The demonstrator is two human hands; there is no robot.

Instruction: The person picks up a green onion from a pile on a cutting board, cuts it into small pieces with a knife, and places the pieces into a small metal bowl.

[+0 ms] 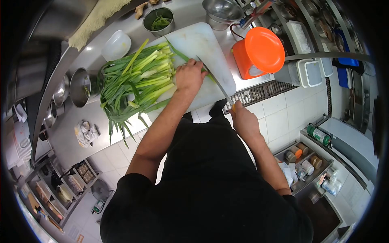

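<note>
We hold a knife (pixel 219 86) in our right hand (pixel 245 120) and bend our left hand (pixel 189 76) over a green stalk (pixel 178 52) on the white board (pixel 202 38).

Our hands are apart, the right clamped on the handle; we cannot tell whether the left grips the stalk or only presses it. Taking the board as our clock centre, with twelve away from us, the big pile of spring onions (pixel 139 77) lies at nine o'clock, partly on the board. At ten to eleven, a steel pot (pixel 149 27) holds cut greens (pixel 160 22); past the pile, a white dish (pixel 116 45) sits on the desk (pixel 73 121). Nearer eight to nine, a steel bowl (pixel 78 88) has small green bits inside. Steel bowls (pixel 219 18) stand at one, and an orange box (pixel 242 60) topped by a round orange plate (pixel 265 50) at three.
</note>
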